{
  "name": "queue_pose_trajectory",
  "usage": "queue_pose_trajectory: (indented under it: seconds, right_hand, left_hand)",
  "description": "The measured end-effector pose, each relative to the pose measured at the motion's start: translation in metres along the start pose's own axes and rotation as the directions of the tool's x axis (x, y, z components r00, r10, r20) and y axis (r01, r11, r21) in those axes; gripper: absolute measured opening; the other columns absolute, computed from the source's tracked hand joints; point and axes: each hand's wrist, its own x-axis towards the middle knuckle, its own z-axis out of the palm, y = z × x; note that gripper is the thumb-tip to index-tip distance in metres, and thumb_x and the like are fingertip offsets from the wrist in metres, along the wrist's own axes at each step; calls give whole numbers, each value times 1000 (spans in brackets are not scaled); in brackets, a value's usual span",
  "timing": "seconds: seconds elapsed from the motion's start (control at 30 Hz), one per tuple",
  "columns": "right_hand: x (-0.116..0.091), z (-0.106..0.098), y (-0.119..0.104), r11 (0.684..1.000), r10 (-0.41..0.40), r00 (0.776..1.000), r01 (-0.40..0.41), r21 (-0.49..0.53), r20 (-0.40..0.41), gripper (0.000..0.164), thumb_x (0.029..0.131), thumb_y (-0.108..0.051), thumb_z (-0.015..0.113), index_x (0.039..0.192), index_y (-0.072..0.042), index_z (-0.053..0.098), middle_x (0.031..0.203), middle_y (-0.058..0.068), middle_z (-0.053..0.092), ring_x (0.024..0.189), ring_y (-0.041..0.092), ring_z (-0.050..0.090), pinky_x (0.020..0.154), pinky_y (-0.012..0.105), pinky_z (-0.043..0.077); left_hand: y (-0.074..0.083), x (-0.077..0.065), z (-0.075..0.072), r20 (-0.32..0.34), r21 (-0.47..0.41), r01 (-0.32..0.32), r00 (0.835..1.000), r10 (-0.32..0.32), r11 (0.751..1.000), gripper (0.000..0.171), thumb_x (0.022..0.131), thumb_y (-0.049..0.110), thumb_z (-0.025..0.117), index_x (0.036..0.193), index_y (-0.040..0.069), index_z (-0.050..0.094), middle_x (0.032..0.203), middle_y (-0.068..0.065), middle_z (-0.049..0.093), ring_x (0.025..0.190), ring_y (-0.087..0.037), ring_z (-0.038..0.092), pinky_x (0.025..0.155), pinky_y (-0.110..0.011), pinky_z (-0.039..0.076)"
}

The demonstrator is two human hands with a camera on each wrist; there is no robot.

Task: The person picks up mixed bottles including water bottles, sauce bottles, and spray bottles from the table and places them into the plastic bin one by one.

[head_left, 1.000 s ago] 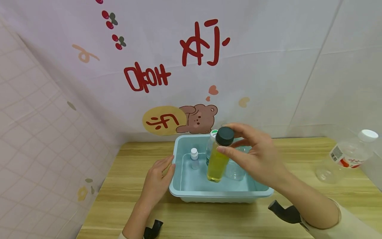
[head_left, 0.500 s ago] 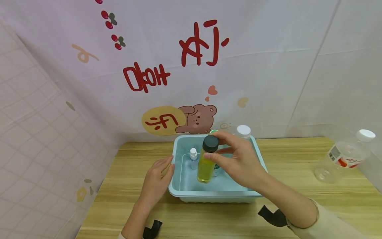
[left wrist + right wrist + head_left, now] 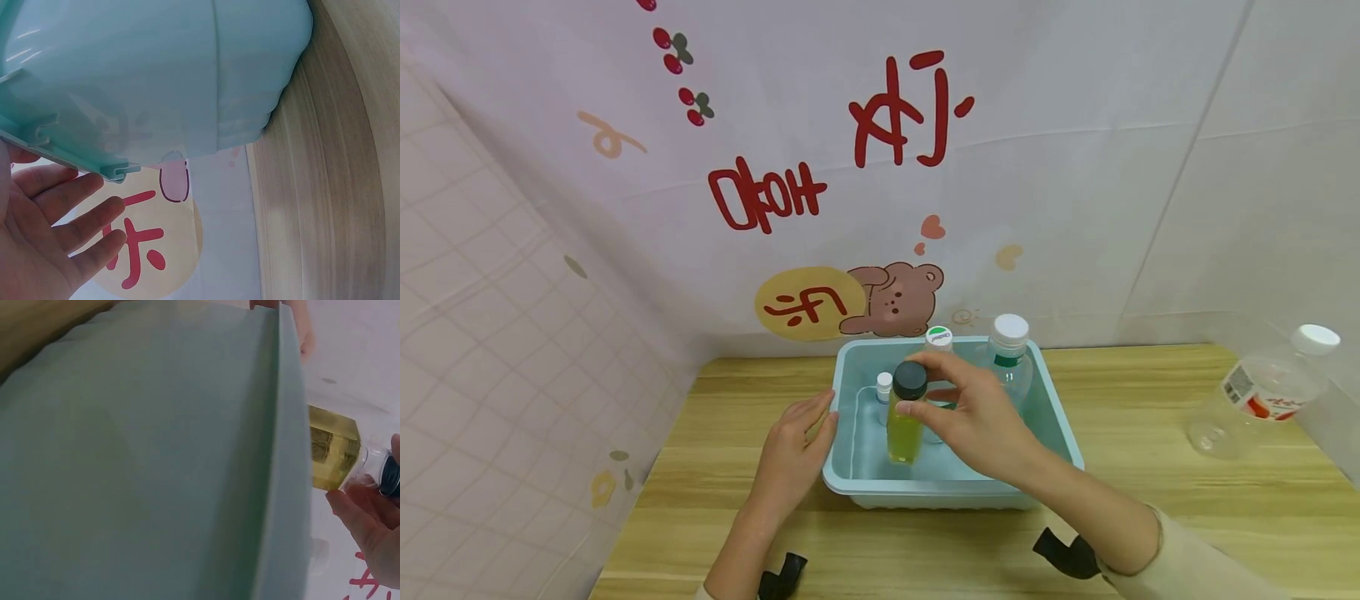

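Observation:
My right hand point(image 3: 973, 417) pinches a bottle of yellow liquid point(image 3: 905, 437) by its neck, just under the dark cap. The bottle stands upright inside a light blue plastic basin point(image 3: 951, 487), toward its left front. In the right wrist view, the square yellow bottle point(image 3: 333, 450) shows beyond the basin's rim, its lower part hidden by the wall. My left hand point(image 3: 797, 446) rests against the basin's left rim; in the left wrist view its fingers point(image 3: 94, 250) are fairly straight beside that rim. A small white-capped bottle point(image 3: 883, 387) stands behind the yellow one.
Also in the basin are a clear bottle with a green-and-white cap point(image 3: 938, 337) and a larger white-capped clear bottle point(image 3: 1011, 367). Right of the basin, an empty clear bottle with a red-and-white label point(image 3: 1258, 396) stands on the wooden table point(image 3: 1138, 425). A printed cloth point(image 3: 1060, 167) hangs behind.
My right hand has carried the yellow bottle leftward and lower within the basin, uncovering the large white-capped bottle behind. The left hand has stayed at the rim.

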Motion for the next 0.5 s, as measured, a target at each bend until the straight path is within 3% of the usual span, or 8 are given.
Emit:
queue_pose_trajectory:
  seconds: [0.5]
  right_hand:
    - [3, 16, 13, 998, 58, 995, -58, 4, 85, 39, 90, -8, 83, 126, -8, 69, 113, -1, 73, 108, 16, 69, 91, 34, 60]
  left_hand:
    - [-1, 0, -1, 6, -3, 9, 1000, -9, 1000, 42, 104, 24, 66, 144, 9, 65, 145, -4, 63, 136, -28, 57, 111, -54, 46]
